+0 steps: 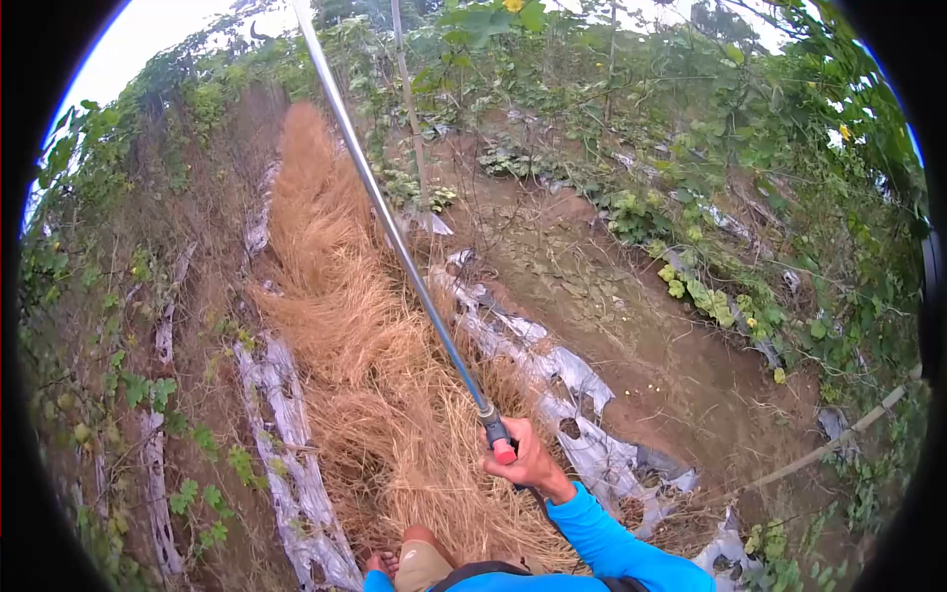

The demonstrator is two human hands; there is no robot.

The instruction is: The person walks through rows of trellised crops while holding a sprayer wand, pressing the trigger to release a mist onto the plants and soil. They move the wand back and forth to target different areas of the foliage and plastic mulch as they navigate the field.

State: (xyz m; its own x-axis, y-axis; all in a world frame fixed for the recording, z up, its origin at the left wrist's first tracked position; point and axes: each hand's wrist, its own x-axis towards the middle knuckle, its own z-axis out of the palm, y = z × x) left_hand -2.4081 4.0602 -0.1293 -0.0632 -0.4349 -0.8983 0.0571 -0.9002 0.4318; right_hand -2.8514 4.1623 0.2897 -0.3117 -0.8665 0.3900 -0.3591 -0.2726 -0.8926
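My right hand (528, 459), below a blue sleeve, is closed around the dark handle of a long metal spray wand (395, 232). A red knob (504, 451) sits on the handle by my thumb. The wand's shaft slants up and to the left, past the top edge of the view. Low in the view, my left hand (383, 563) is beside my knee, with its fingers curled; whether it holds anything is hidden.
Dry straw (345, 326) covers the path in front of me. Torn silver plastic sheeting (286, 444) lines both sides. Climbing green plants (651, 118) rise around, with upright poles (409, 109) and a slanting pole (838, 439) at the right.
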